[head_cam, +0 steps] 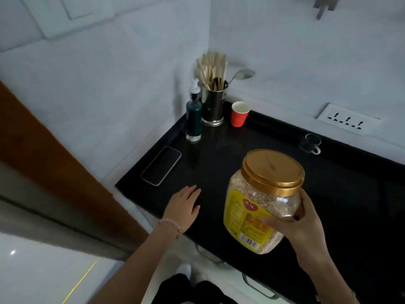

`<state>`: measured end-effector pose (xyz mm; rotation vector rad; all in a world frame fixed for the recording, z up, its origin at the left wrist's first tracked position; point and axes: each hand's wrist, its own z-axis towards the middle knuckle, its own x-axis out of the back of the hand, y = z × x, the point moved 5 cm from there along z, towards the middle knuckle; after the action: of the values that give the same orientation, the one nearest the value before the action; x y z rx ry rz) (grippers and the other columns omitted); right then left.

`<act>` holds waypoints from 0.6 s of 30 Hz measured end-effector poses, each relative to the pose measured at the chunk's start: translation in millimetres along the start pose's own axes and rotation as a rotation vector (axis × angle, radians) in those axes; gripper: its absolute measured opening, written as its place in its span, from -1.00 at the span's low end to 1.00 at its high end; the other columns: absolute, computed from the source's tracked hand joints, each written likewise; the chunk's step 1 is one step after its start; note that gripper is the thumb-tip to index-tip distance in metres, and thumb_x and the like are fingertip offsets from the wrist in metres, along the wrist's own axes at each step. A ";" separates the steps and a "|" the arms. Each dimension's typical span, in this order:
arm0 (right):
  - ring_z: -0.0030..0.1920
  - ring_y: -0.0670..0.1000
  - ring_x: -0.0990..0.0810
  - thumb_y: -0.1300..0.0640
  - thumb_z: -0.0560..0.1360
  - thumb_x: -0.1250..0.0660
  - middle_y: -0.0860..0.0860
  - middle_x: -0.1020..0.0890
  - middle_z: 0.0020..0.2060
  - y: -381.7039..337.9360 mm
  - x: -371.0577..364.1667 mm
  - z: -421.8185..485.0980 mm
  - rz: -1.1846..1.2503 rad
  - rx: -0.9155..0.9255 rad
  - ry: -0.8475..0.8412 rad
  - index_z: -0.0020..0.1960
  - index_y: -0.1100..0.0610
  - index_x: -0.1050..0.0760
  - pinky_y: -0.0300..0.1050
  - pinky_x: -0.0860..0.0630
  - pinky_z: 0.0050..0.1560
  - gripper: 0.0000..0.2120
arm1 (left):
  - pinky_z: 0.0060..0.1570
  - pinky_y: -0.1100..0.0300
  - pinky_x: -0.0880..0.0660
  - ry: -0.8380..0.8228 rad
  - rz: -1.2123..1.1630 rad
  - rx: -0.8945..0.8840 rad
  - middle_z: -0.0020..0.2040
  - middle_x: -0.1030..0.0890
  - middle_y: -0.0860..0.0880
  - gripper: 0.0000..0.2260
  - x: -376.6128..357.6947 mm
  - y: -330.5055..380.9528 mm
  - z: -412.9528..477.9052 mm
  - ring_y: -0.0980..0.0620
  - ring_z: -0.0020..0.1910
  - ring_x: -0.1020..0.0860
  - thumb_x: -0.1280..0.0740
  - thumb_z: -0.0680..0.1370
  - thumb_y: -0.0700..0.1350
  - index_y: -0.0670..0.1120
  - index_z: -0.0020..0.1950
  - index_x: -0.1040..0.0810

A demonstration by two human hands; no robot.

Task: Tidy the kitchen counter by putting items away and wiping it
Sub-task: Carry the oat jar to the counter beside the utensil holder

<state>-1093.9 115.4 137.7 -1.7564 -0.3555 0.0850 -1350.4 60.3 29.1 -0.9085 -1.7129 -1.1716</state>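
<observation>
The right hand (306,229) fingers (271,222) wrap the lower side of a clear oat jar (260,205), tilted above the black surface (219,150); thumb behind. Its yellow label shows a red badge with Chinese characters and a barcode. The gold lid (272,170) is on. The left hand (184,205) lies flat, fingers spread, holding nothing. A metal holder (213,107) contains chopsticks; the red paper cup (239,114) looks empty.
</observation>
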 end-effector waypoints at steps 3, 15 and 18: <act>0.11 0.01 -0.59 -0.05 -0.19 -0.62 -0.08 -0.59 0.10 -2.1 5.5 15.5 0.008 -0.003 0.102 0.28 -0.13 -0.35 0.14 -0.56 0.08 0.05 | 0.50 0.02 0.02 -0.126 0.119 -0.089 0.55 0.01 0.05 -0.51 -17.1 -1.5 29.1 0.02 0.53 0.05 -0.03 0.60 0.05 0.03 0.51 0.01; 0.16 0.02 -0.56 0.16 0.07 -0.63 -0.03 -0.56 0.16 -17.4 35.4 116.1 -0.024 0.092 0.385 0.32 -0.07 -0.31 0.14 -0.56 0.10 -0.10 | 0.23 0.03 -0.43 0.018 0.214 -0.291 0.31 -0.51 0.08 -0.63 -18.7 -2.0 102.1 0.03 0.29 -0.48 -0.31 0.47 0.04 0.06 0.27 -0.48; 0.19 0.02 -0.53 0.17 0.11 -0.63 -0.03 -0.52 0.20 -20.8 39.8 149.4 -0.024 0.111 0.398 0.36 -0.06 -0.26 0.10 -0.55 0.12 -0.08 | 0.16 0.05 -0.50 0.042 0.217 -0.314 0.24 -0.57 0.09 -0.67 -13.1 7.6 115.4 0.04 0.20 -0.56 -0.16 0.49 0.06 0.07 0.20 -0.54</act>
<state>-1097.4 271.2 130.6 -1.6133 -0.0792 -0.2554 -1366.4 170.9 -3.7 -1.2181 -1.3783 -1.3218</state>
